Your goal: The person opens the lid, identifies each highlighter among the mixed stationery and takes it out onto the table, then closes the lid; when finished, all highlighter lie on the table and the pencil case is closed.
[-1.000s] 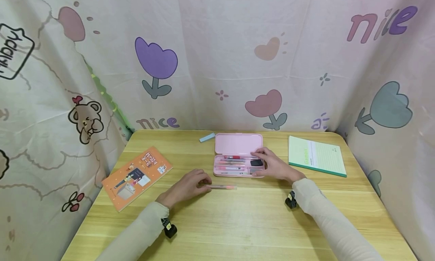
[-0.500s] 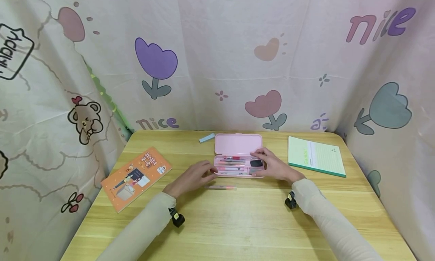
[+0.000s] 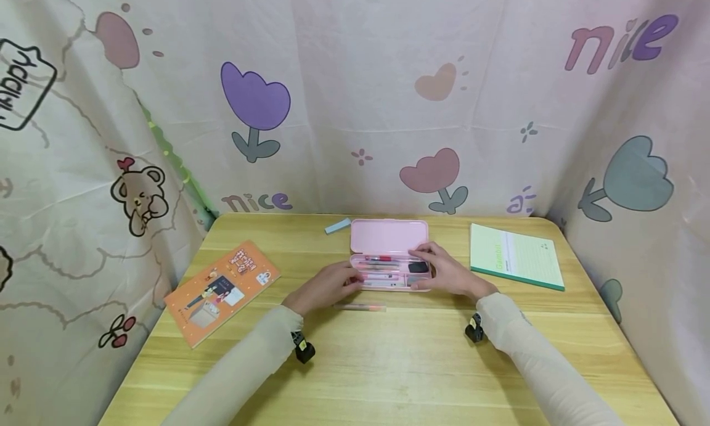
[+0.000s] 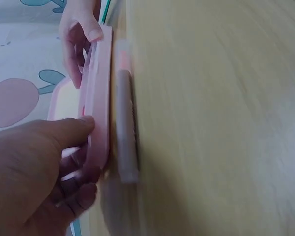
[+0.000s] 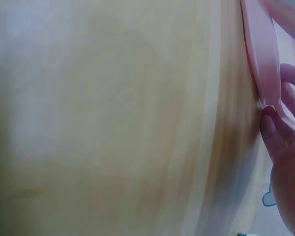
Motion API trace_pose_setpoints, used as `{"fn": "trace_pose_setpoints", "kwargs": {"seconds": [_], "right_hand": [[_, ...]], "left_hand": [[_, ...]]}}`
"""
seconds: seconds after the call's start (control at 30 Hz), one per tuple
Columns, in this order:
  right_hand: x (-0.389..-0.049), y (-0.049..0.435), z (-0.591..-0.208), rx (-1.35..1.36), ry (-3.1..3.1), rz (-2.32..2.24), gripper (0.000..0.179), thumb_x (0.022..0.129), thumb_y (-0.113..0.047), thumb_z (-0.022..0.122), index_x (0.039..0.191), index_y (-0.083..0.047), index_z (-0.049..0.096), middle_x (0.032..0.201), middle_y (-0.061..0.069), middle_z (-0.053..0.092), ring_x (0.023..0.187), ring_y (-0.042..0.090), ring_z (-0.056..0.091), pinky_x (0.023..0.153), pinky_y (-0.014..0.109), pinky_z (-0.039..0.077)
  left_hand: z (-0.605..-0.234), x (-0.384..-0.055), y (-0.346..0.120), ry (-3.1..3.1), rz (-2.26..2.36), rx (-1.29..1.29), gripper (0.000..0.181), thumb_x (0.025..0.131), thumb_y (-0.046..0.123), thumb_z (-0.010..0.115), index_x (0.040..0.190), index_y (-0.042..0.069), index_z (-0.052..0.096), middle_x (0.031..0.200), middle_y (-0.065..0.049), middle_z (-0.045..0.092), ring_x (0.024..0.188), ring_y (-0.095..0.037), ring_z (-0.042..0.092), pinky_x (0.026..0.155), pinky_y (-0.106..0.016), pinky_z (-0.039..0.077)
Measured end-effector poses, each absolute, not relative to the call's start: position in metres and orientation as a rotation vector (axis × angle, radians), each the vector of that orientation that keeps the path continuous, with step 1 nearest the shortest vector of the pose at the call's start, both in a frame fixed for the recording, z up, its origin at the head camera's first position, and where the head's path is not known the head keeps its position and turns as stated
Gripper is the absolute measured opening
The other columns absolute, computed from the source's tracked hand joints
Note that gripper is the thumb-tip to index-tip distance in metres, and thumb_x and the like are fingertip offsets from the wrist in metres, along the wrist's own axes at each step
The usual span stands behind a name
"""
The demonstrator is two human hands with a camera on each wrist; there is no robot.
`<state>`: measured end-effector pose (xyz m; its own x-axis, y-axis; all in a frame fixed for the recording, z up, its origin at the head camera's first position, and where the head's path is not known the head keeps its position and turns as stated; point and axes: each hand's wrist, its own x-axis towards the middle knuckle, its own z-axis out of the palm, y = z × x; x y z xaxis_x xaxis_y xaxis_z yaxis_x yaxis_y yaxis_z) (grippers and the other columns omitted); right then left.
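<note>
The open pink pencil case lies at the back middle of the wooden bench, lid flat behind its tray, pens and a dark eraser inside. The left hand rests at the tray's left end, and the left wrist view shows its thumb on the near rim with fingers reaching inside; whether this grip pinches a pen there I cannot tell. The right hand curls its fingers round the tray's right end, a grip clamped on the rim. A clear pen with an orange tip lies loose on the bench just in front of the case, touching neither hand. To work well here, I judge the right hand should brace the case firmly while the left works lightly among the pens, so the tray does not slide. An orange booklet, a green notepad and a small blue eraser lie apart.
</note>
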<state>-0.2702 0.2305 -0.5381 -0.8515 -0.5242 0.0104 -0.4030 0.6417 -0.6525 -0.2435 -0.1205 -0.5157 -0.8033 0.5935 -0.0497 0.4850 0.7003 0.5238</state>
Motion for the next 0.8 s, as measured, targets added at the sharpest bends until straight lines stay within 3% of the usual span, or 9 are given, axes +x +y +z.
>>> {"fn": "trace_pose_setpoints", "kwargs": {"seconds": [0.27,0.8], "right_hand": [[-0.269,0.23,-0.537,-0.766,2.676,-1.011,0.092,0.089,-0.047,0.091,0.164,-0.012,0.05,0.16,0.013,0.044,0.146,0.034,0.044,0.125,0.062,0.04],[-0.268,0.231,-0.536,-0.762,2.675,-1.008,0.091,0.09,-0.048,0.089,0.164,-0.011,0.05,0.161,0.014,0.043,0.148,0.037,0.042,0.126,0.066,0.038]], "left_hand": [[-0.51,-0.246,-0.109,2.685,0.818,0.776,0.005,0.105,0.018,0.075,0.108,0.014,0.073,0.103,0.002,0.065,0.09,-0.012,0.057,0.083,-0.029,0.053],[-0.507,-0.228,-0.153,2.674,1.071,0.753,0.008,0.107,0.024,0.072,0.114,0.02,0.074,0.099,0.009,0.068,0.083,-0.008,0.058,0.071,-0.023,0.052]]}}
